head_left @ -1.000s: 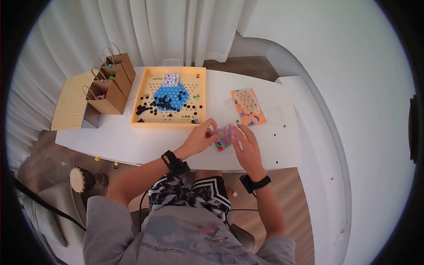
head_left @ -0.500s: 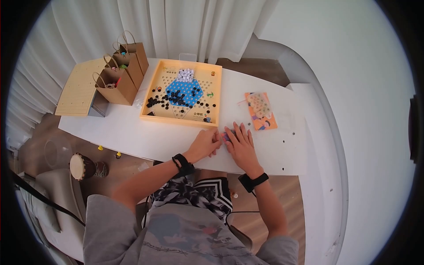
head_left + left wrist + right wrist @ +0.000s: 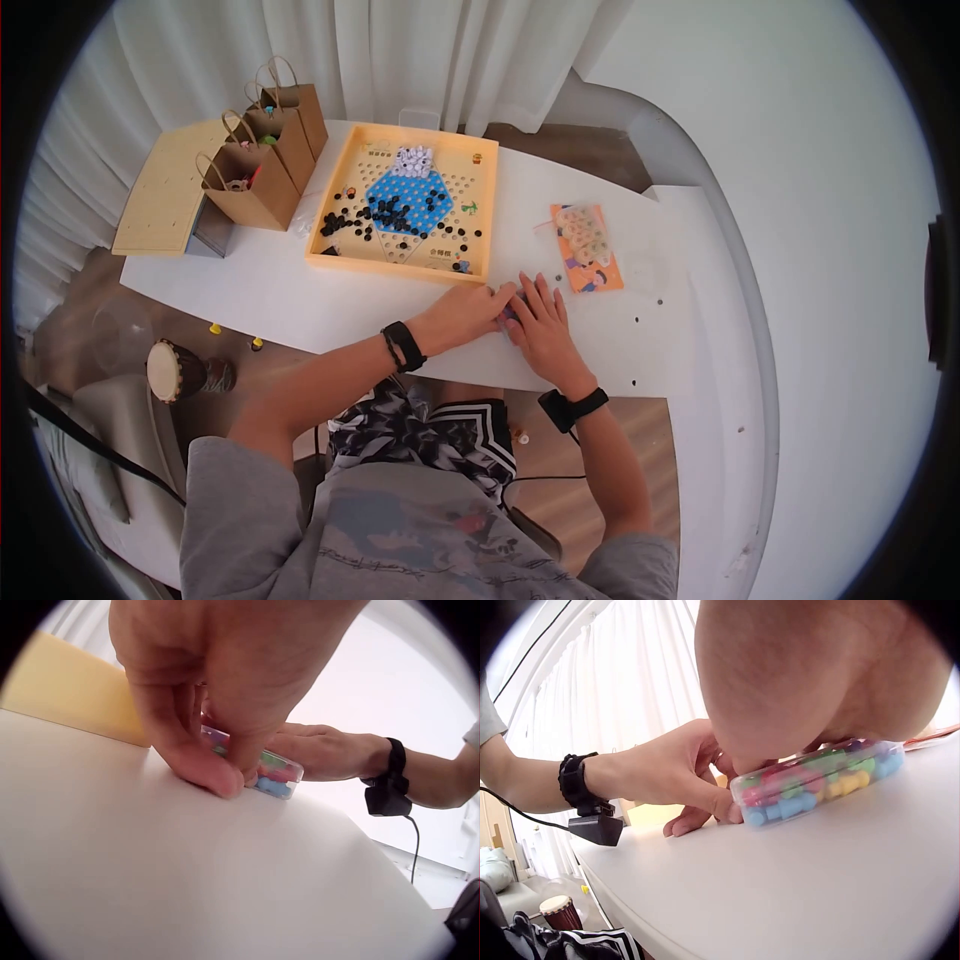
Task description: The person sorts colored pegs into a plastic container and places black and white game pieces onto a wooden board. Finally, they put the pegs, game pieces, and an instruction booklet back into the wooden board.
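Observation:
A clear, flat plastic box (image 3: 810, 787) full of small red, green, blue, yellow and purple pieces lies on the white table. In the head view both hands largely cover the box (image 3: 509, 313). My right hand (image 3: 548, 337) rests over its top with the fingers fairly straight. From the left, my left hand (image 3: 462, 315) grips the box's edge, its fingers curled and the thumb against the near end. The left wrist view shows thumb and fingertip close together there, with a corner of the box (image 3: 279, 778) showing beyond them.
A yellow-framed game board (image 3: 484, 220) with black and white pieces stands behind the hands. Brown paper bags (image 3: 250, 190) and a wooden board (image 3: 165, 190) are at the left. An orange card (image 3: 600, 275) with a bag of pieces lies right; small dark pieces dot the table.
Both hands held the box up between their fingers; it then went down onto the table and the right hand spread over it. The left hand, briefly apart, has come back against the box.

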